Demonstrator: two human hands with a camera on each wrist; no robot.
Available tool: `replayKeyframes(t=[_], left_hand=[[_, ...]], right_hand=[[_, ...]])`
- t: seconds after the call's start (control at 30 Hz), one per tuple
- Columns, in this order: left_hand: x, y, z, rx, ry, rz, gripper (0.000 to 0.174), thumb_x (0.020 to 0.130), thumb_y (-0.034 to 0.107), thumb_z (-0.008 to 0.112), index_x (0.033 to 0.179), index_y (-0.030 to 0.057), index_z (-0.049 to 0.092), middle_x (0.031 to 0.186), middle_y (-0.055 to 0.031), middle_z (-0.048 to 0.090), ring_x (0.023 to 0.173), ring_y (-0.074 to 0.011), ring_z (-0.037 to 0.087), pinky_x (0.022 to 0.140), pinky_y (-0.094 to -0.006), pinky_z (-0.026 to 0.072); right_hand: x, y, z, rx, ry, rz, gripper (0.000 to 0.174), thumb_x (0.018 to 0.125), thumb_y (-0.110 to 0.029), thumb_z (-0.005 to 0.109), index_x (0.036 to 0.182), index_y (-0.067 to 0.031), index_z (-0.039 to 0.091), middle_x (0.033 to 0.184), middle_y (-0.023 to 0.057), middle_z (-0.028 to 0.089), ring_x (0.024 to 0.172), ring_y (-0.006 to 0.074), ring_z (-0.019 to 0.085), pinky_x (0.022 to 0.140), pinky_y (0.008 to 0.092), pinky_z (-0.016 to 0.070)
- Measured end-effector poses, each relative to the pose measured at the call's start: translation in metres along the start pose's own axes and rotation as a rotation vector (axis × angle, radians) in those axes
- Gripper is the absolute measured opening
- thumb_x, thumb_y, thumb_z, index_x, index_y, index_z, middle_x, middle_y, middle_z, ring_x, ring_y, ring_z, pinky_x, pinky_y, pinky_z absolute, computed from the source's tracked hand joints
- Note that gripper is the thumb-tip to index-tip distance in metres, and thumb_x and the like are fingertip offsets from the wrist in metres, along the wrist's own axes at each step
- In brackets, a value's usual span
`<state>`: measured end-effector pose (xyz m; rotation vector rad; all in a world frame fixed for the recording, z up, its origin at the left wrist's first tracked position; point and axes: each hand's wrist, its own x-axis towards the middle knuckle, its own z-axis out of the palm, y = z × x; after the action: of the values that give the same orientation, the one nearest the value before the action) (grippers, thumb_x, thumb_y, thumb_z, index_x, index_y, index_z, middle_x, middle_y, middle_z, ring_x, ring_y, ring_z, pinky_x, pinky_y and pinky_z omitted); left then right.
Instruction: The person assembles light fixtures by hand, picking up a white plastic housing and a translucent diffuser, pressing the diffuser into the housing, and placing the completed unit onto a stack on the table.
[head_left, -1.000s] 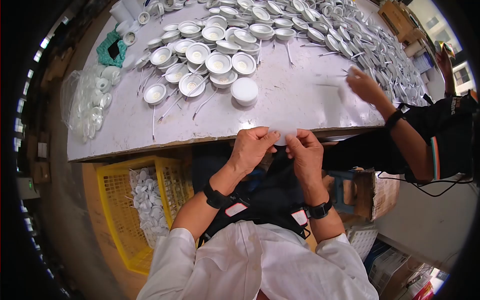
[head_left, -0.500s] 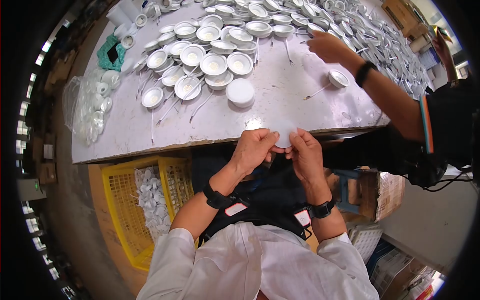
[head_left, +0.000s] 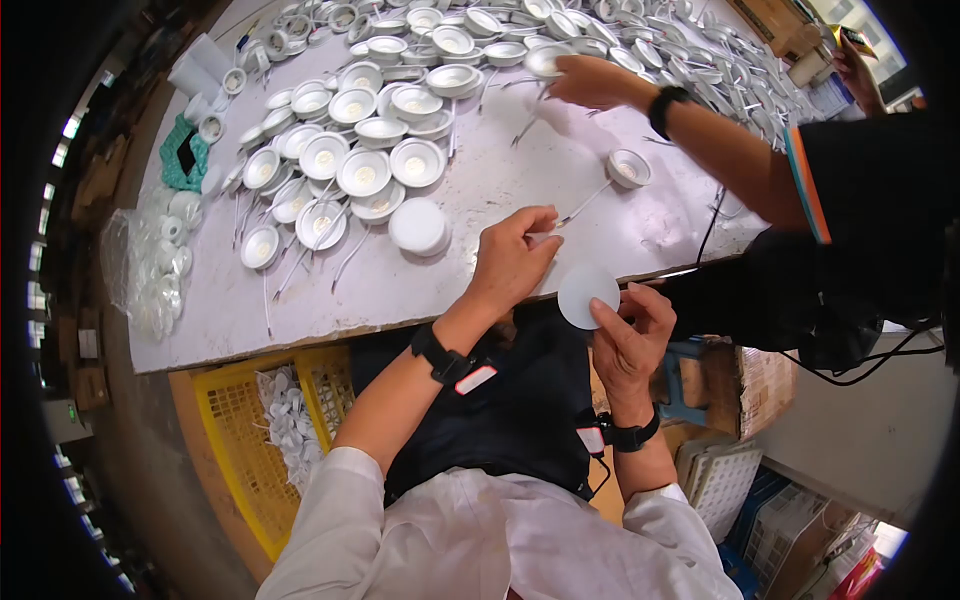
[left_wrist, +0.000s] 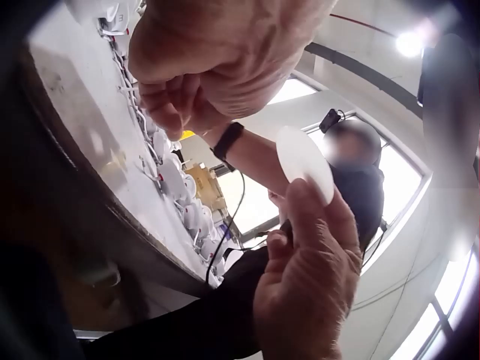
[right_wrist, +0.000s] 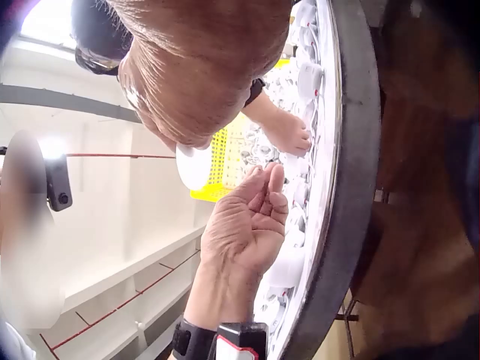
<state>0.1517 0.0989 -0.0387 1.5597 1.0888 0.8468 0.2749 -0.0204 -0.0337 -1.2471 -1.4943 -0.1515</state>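
A thin, round, translucent white disc [head_left: 574, 306] is pinched at its edge between the thumb and fingers of my right hand [head_left: 634, 345], in front of the table edge. In the left wrist view the disc [left_wrist: 301, 159] stands tilted above the thumb. My left hand [head_left: 508, 262] is just left of it, over the table's front edge, fingers loosely bent and holding nothing. The right wrist view shows the left hand [right_wrist: 246, 232] with its fingertips close together. Beyond it on the table sits a short stack of white discs [head_left: 418, 226].
White round lamp housings [head_left: 363, 173] with wires crowd the table [head_left: 500, 160]. One housing [head_left: 629, 168] lies apart. Another person's arm [head_left: 720, 140] reaches in from the right. A plastic bag [head_left: 145, 270] lies at left; a yellow crate [head_left: 232, 420] stands below.
My left hand has let go of the disc and moved up and away; the right hand keeps it, slightly lower. The other person's hand has moved left to a housing.
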Motion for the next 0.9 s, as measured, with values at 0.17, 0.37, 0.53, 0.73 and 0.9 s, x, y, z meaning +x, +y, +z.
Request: replayKeyframes(t=[0.17, 0.37, 0.53, 0.73, 0.9], left_hand=[[0.044, -0.009, 0.042, 0.309, 0.002, 0.207, 0.071, 0.062, 0.027, 0.075, 0.12, -0.0036, 0.046, 0.119, -0.0226, 0.051, 0.107, -0.0288, 0.053, 0.087, -0.032, 0.044], [0.087, 0.008, 0.086, 0.598, 0.04, 0.131, 0.086, 0.059, 0.042, 0.075, 0.123, -0.0039, 0.04, 0.135, -0.0235, 0.033, 0.128, -0.0354, 0.026, 0.104, -0.042, 0.0229], [0.112, -0.002, 0.105, 0.656, 0.105, 0.205, 0.079, 0.061, 0.042, 0.074, 0.12, -0.0006, 0.044, 0.127, -0.0201, 0.044, 0.125, -0.0336, 0.032, 0.1, -0.0422, 0.0275], [0.083, 0.004, 0.079, 0.247, -0.078, 0.24, 0.063, 0.063, 0.029, 0.074, 0.116, 0.0051, 0.047, 0.098, -0.0196, 0.061, 0.094, -0.0328, 0.059, 0.077, -0.0384, 0.0476], [0.038, 0.005, 0.049, 0.022, -0.082, 0.253, 0.066, 0.063, 0.019, 0.077, 0.118, 0.0037, 0.045, 0.102, -0.017, 0.061, 0.095, -0.0256, 0.061, 0.08, -0.0321, 0.0493]], right_hand=[[0.003, 0.02, -0.016, -0.052, -0.009, 0.226, 0.026, 0.071, 0.007, 0.062, 0.092, -0.0075, 0.066, 0.091, 0.0077, 0.057, 0.074, 0.0142, 0.053, 0.054, 0.0199, 0.0417], [0.022, 0.043, -0.023, 0.3, 0.146, 1.065, 0.018, 0.084, -0.01, 0.058, 0.095, 0.0037, 0.06, 0.069, 0.0011, 0.056, 0.057, 0.0049, 0.048, 0.049, 0.018, 0.0375], [0.051, 0.107, -0.016, 0.51, 0.308, 1.158, 0.023, 0.083, -0.013, 0.06, 0.099, 0.0035, 0.06, 0.071, 0.002, 0.058, 0.053, 0.0057, 0.048, 0.047, 0.0178, 0.037], [0.06, 0.13, -0.002, 0.561, 0.16, 1.208, 0.03, 0.082, -0.014, 0.062, 0.105, 0.0042, 0.059, 0.074, 0.0034, 0.058, 0.057, 0.0073, 0.051, 0.046, 0.0178, 0.0402], [0.056, 0.086, 0.017, 0.52, -0.004, 1.11, 0.036, 0.078, -0.014, 0.067, 0.107, 0.0052, 0.059, 0.078, 0.0046, 0.058, 0.056, 0.0075, 0.051, 0.046, 0.0177, 0.0413]])
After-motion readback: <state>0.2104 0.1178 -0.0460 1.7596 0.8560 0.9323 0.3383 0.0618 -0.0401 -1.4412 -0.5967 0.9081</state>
